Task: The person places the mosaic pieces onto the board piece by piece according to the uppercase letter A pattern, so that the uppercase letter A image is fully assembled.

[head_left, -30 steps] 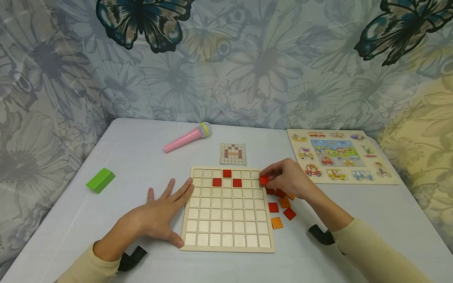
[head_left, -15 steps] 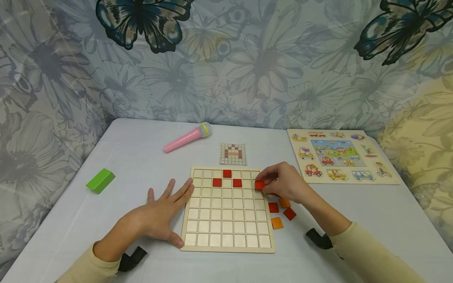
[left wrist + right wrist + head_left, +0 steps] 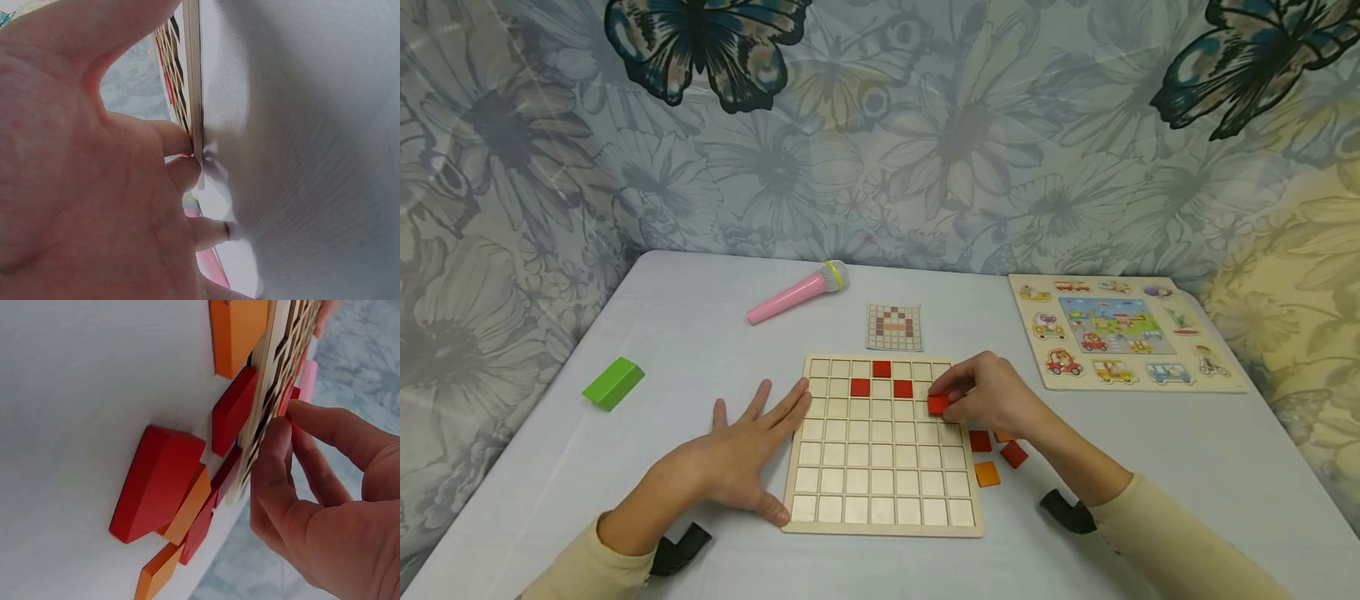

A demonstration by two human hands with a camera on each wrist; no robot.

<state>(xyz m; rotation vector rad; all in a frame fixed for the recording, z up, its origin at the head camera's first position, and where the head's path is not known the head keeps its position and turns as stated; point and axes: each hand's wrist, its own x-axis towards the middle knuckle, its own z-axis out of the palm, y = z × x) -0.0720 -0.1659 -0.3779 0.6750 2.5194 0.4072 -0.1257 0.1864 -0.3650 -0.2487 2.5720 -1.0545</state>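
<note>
Pinched red tile [image 3: 937, 405] part-hidden by right fingers [image 3: 955, 381].

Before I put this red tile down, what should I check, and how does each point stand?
1. Held tile pinched in the right hand: ok.
2. Left hand touching the left edge of the board: ok.
3. Three placed tiles inside their squares: ok.
4. Picture card uncovered beyond the board: ok.
5. Held tile lined up with a square: cannot tell; fingers partly cover it.
6. Loose tiles fully visible from the head: not ok; the right arm partly covers an orange one.
</note>
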